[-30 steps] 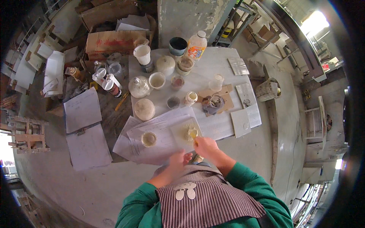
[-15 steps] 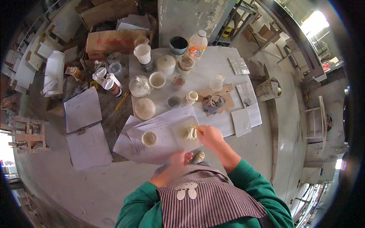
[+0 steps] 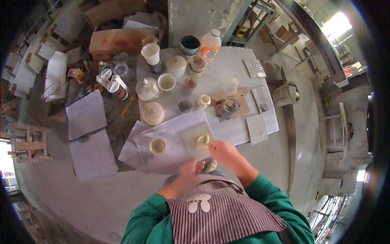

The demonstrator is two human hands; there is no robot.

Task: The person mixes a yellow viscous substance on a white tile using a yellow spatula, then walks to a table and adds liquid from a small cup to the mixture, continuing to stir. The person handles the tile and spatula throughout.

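Note:
My right hand (image 3: 224, 152) is closed on a thin stick-like tool, mostly hidden in the fingers, its light tip just showing. The tip is at the edge of a creamy pale-yellow paste (image 3: 202, 140), heaped on a clear square sheet (image 3: 191, 147). Beneath the sheet lie printed papers (image 3: 178, 127) at the table's near edge. My left hand (image 3: 185, 175) hovers in front of that edge, touching nothing that I can see; it is blurred and its fingers do not show clearly. A small cup of pale material (image 3: 158, 146) stands on the papers to the left.
Cups, jars, round white pots (image 3: 153, 113) and a plastic bottle (image 3: 210, 45) crowd the table's far side. A dark-stained cup (image 3: 227, 107) rests on cardboard (image 3: 243, 106). Flat white tiles (image 3: 256, 129) lie along the right edge. An open clipboard (image 3: 87, 138) lies to the left.
My right hand has shifted slightly down and left, and the tool's yellow part no longer shows. The paste's shape looks changed. My left hand stays about where it was.

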